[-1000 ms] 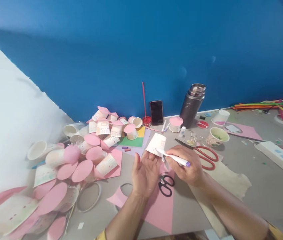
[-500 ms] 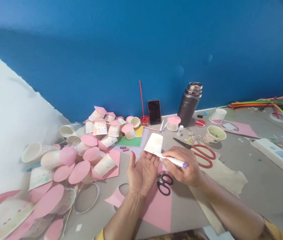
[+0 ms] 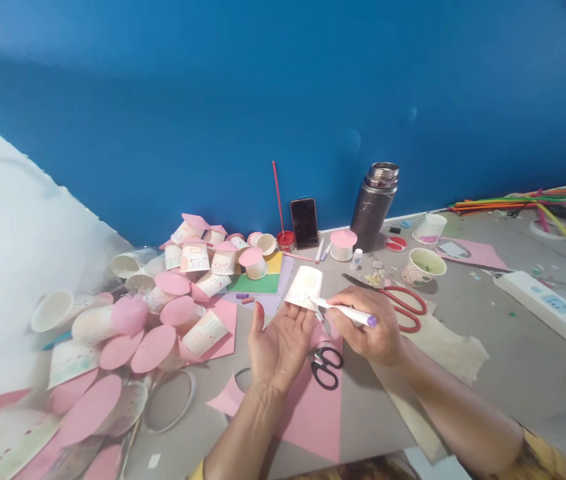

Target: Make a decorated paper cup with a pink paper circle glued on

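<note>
My left hand (image 3: 277,343), palm up, holds a white paper cup (image 3: 305,287) upside down on its fingertips; small coloured marks show on the cup's side. My right hand (image 3: 367,330) grips a white marker with a purple end (image 3: 347,312), and the marker's tip touches the cup's lower side. Small black scissors (image 3: 327,363) lie on a pink paper sheet (image 3: 317,410) just below both hands. Red-handled scissors (image 3: 403,305) lie to the right of my right hand.
A heap of white cups with pink round lids (image 3: 163,313) fills the left of the grey table. By the blue wall stand a phone (image 3: 305,223), a red pot (image 3: 285,240), a metal flask (image 3: 375,205). A green-lined cup (image 3: 421,265), a power strip (image 3: 543,303) and coloured sticks (image 3: 537,200) lie right.
The view has drifted a little, so everything sits slightly left and lower. Both hands keep their hold; the cup has turned slightly in my left hand and the marker tip stays at it.
</note>
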Motion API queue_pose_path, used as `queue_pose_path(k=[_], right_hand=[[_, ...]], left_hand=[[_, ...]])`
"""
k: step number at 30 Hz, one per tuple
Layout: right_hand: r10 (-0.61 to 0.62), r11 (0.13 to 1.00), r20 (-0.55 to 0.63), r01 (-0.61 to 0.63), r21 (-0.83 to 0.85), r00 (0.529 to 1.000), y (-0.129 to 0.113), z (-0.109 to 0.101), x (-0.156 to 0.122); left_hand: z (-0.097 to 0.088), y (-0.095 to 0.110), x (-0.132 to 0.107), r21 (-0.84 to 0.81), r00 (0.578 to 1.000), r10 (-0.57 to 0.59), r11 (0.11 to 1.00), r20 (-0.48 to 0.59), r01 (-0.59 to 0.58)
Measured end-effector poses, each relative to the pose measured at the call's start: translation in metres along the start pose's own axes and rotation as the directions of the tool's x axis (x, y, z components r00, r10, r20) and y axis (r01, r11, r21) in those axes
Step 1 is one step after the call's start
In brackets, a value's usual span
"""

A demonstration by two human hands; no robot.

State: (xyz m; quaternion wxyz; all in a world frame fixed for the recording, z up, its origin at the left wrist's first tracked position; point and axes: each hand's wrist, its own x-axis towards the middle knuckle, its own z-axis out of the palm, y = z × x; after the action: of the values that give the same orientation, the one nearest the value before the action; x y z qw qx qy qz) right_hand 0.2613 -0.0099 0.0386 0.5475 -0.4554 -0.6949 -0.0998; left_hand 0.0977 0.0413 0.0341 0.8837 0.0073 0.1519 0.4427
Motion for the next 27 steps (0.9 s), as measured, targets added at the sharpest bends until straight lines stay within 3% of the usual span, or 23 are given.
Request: queue_pose_path(k=[4,9,13,19,27], right_hand=[[-0.01,0.999,0.038,0.008,0.039,0.999,0.0,-0.001,0.0],[0.025,0.999,-0.009,-0.025,-0.036,1.0,0.0,-0.001,0.0],[0.018,0.999,0.026,-0.019,0.033,0.999,-0.003,-0.003,0.002],[0.045,0.999,-0.092,-0.047,-0.023,0.995,-0.003,-0.008,0.006],[0.046,0.999,-0.087,-0.047,-0.005,0.995,-0.004,-0.009,0.006]], left_hand=[[-0.001,0.001,0.001,-0.017,1.0,-0.01,1.0,-0.016,0.01],[0.001,0.003,0.001,-0.03,1.0,-0.021,0.999,-0.017,0.021],[-0.002,0.006,0.002,-0.017,1.0,-0.018,1.0,-0.002,0.018],[-0.005,0.006,0.002,0.009,1.0,0.009,1.0,0.016,-0.009],[0.0,-0.004,-0.003,0.13,0.996,0.073,0.988,0.043,-0.078]])
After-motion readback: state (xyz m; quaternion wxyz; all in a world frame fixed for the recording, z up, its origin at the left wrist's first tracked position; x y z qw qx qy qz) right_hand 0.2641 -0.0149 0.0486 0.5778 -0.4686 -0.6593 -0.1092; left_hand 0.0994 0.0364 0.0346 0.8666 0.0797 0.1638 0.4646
